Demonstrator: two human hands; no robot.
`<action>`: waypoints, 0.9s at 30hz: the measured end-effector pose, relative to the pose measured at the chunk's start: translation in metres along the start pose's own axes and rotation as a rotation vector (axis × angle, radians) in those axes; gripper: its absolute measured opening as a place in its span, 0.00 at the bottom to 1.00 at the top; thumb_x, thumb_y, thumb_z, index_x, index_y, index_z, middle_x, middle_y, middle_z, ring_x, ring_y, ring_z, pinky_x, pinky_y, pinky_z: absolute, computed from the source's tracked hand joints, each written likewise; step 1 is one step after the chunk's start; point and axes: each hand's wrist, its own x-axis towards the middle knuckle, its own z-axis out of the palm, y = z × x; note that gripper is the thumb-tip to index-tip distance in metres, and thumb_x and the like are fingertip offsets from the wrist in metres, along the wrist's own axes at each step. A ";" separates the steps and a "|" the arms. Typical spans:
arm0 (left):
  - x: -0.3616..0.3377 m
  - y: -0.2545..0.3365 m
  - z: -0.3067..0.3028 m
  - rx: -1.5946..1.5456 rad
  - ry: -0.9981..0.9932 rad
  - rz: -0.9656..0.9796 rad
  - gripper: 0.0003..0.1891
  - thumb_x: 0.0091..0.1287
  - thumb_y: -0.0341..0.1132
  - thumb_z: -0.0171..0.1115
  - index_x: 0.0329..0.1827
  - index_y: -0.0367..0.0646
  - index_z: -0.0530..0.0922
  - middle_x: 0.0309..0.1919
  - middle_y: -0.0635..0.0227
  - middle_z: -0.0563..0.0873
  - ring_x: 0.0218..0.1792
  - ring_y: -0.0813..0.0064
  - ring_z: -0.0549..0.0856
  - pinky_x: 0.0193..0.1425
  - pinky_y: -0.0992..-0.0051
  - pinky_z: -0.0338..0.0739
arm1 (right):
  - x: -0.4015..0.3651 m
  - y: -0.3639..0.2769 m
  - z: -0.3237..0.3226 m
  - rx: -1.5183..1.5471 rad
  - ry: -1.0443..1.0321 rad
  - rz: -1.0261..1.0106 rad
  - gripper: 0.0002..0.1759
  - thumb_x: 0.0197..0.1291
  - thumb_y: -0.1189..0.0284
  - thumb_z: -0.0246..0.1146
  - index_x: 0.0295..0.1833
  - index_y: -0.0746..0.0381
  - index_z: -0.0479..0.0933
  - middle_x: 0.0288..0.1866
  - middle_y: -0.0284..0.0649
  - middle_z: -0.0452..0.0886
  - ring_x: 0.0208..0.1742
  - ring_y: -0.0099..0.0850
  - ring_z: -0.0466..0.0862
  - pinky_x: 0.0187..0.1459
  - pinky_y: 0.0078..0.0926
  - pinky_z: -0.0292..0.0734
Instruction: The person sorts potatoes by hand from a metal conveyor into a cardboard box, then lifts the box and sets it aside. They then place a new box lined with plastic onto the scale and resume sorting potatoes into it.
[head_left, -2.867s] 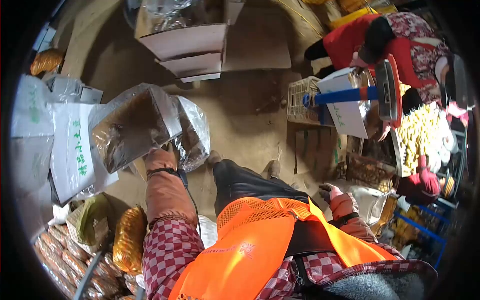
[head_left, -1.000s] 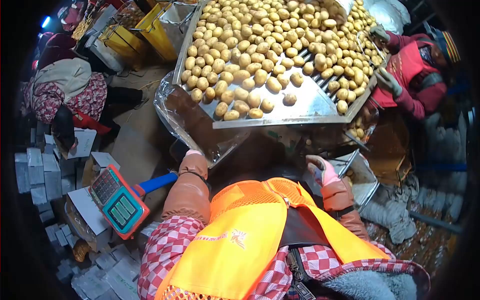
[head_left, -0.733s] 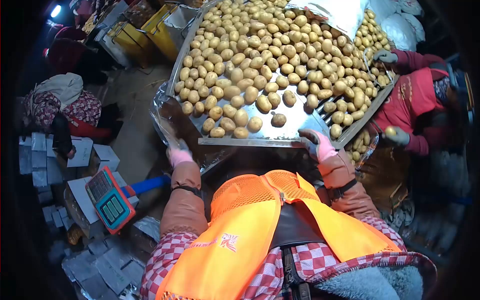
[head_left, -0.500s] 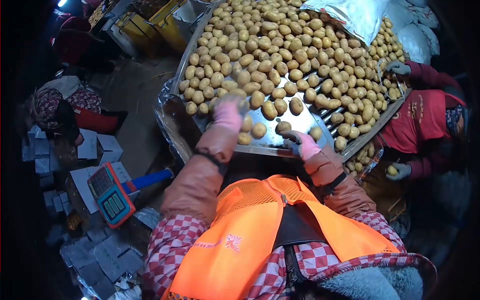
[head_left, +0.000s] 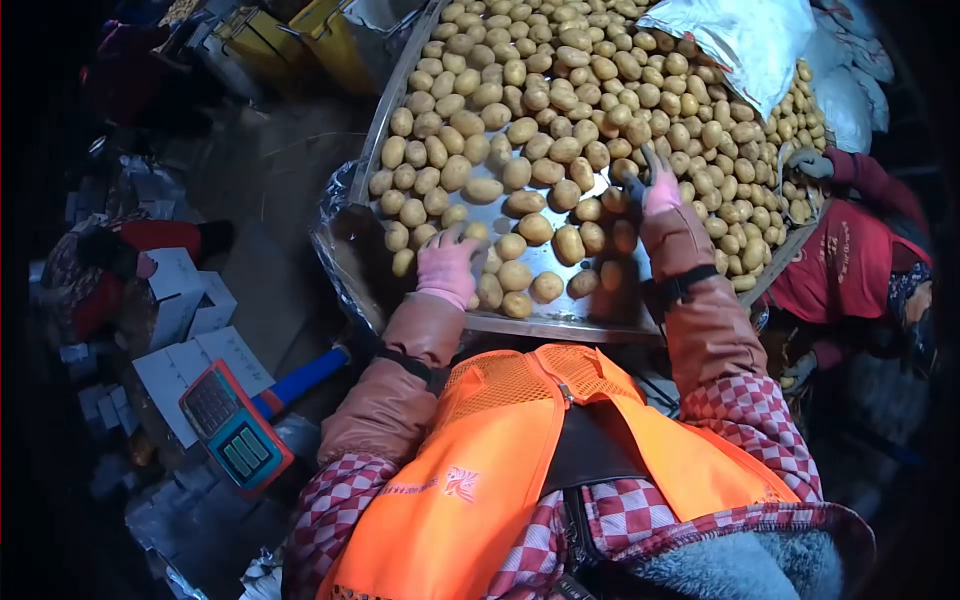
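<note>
Here we are at the near edge of the worktop (head_left: 560,328), potatoes (head_left: 535,229) heaped toward the far and right edges, thinning to bare metal near the front. The left hand (head_left: 449,262) is down by the near left corner, fingers bent over potatoes, though whether it holds one I can't tell. The right hand (head_left: 660,185) reaches farther in, grip wide, fingers spread against the heap, no potato visible inside it. This looks like the raking step, loose potatoes between both hands; the next move, I'd judge, calls for cupped fingers and a gentle sweep toward the near edge.
</note>
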 end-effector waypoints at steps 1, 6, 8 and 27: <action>0.001 -0.005 -0.002 0.035 -0.019 -0.018 0.12 0.60 0.39 0.68 0.47 0.56 0.87 0.59 0.61 0.82 0.59 0.54 0.81 0.63 0.59 0.76 | 0.007 -0.007 0.015 -0.083 0.044 -0.040 0.37 0.58 0.57 0.72 0.72 0.53 0.70 0.68 0.52 0.75 0.64 0.53 0.78 0.64 0.39 0.75; 0.035 -0.004 -0.032 0.035 -0.426 -0.360 0.10 0.62 0.32 0.61 0.42 0.55 0.87 0.51 0.60 0.86 0.50 0.58 0.86 0.56 0.57 0.80 | -0.065 -0.091 0.034 -0.389 -0.395 -0.032 0.42 0.58 0.50 0.68 0.76 0.42 0.62 0.79 0.40 0.60 0.78 0.65 0.54 0.68 0.78 0.55; 0.055 -0.004 -0.046 -0.032 -0.181 -0.344 0.11 0.64 0.33 0.60 0.45 0.54 0.87 0.49 0.59 0.87 0.49 0.57 0.87 0.55 0.57 0.80 | -0.094 -0.089 0.037 -0.298 -0.492 -0.212 0.35 0.58 0.57 0.68 0.71 0.45 0.69 0.73 0.42 0.69 0.75 0.61 0.61 0.69 0.61 0.65; 0.166 -0.021 -0.014 -0.042 -0.291 -0.349 0.18 0.68 0.41 0.63 0.58 0.42 0.79 0.43 0.56 0.88 0.37 0.58 0.86 0.43 0.63 0.82 | -0.120 -0.017 0.007 0.896 -0.676 0.256 0.21 0.67 0.71 0.66 0.65 0.60 0.79 0.51 0.36 0.86 0.50 0.23 0.83 0.48 0.23 0.79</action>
